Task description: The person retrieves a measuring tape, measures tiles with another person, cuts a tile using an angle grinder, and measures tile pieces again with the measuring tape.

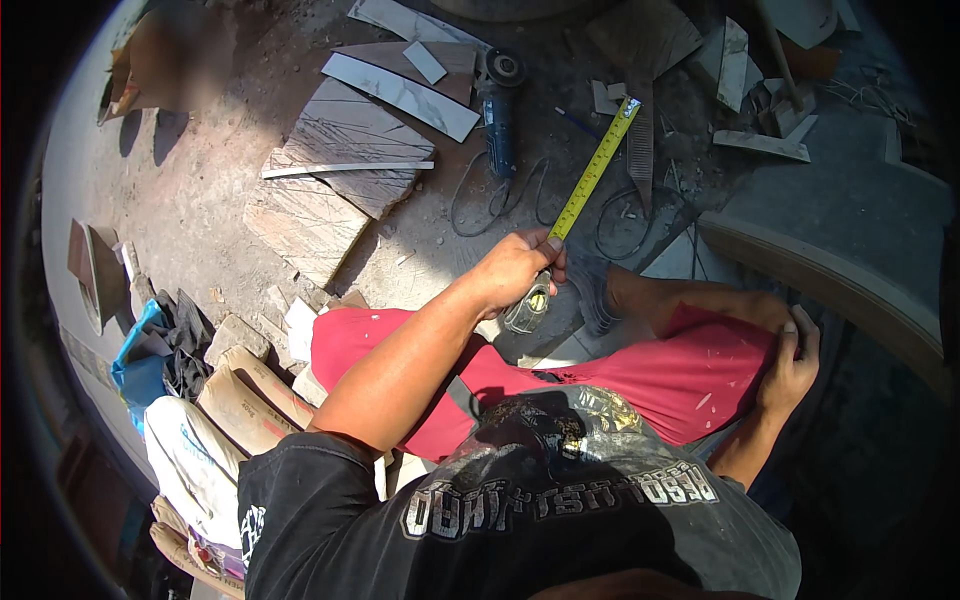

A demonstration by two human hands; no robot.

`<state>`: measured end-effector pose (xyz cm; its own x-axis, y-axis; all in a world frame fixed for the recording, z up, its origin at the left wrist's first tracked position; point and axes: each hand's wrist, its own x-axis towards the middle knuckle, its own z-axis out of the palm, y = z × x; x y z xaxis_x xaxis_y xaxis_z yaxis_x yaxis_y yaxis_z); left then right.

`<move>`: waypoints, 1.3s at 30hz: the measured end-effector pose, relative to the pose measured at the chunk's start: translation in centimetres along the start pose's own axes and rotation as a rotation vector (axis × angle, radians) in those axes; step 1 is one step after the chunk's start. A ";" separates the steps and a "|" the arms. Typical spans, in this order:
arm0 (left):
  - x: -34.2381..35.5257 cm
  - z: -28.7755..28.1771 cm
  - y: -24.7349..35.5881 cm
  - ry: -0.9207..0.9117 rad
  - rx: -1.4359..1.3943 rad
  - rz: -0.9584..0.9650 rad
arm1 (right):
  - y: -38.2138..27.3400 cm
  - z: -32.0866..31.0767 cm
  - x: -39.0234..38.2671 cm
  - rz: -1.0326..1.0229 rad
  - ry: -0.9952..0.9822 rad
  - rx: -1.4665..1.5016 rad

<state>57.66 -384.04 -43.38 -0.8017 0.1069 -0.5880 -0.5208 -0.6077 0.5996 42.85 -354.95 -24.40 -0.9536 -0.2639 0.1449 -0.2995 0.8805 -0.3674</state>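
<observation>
Yellow tape blade out, left hand clenched round its case; right hand lies loosely curled at the knee, seemingly empty.

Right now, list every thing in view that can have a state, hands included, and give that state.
Tape measure: blade drawn out
Left hand: closed on the tape measure
Right hand: resting at the knee
Angle grinder: lying down, disc fitted; running or not, cannot tell
Scratched slabs: overlapping
Red shorts: marked with pale spots
</observation>
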 end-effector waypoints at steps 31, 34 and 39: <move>-16.2 4.8 -7.6 1.161 -0.746 0.449 | -9.7 56.6 11.5 0.057 -0.914 0.299; -15.8 5.6 -8.1 1.185 -0.749 0.426 | -9.2 57.4 10.5 -0.040 -0.799 0.200; -14.9 6.4 -8.4 1.196 -0.731 0.365 | -5.0 56.6 12.4 0.026 -0.717 0.353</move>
<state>72.13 -375.45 -36.17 0.0557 -0.6257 -0.7781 0.2118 -0.7541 0.6216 30.76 -384.88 -72.76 -0.7119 -0.5393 -0.4499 -0.1541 0.7449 -0.6491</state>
